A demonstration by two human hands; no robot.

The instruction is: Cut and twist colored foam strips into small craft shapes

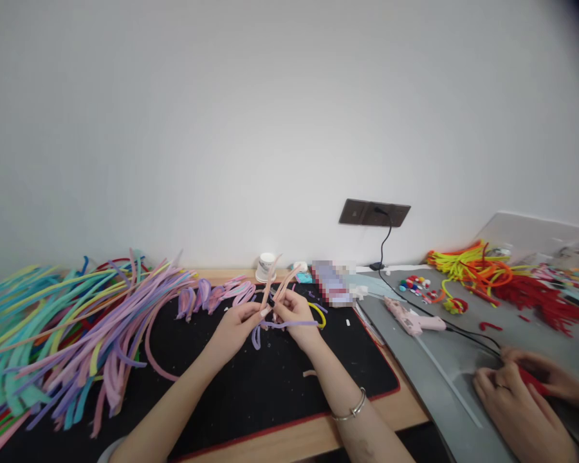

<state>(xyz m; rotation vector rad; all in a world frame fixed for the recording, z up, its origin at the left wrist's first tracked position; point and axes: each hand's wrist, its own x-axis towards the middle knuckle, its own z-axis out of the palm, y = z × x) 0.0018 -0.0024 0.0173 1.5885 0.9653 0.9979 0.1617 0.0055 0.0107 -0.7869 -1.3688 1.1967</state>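
Observation:
My left hand [240, 328] and my right hand [295, 316] meet above the black mat, fingers pinched close together. Between them are peach pipe cleaners [285, 283], whose ends stick up past the fingertips. A purple pipe cleaner [256, 339] loops below the fingers, and one strand runs across my right hand toward the wrist. A small dark part shows between the fingertips, too small to name. Just left of my hands lie several bent pink and purple pipe cleaner loops [215, 297]. A yellow pipe cleaner [322, 315] curves behind my right hand.
A large heap of pastel pipe cleaners [91, 341] covers the left side. Behind stands a paper cup [266, 264]. On the grey right-hand surface lie a pink glue gun [410, 316], pompoms [415, 284] and red pipe cleaners [535, 299]. Another person's hands [521, 405] hold something red.

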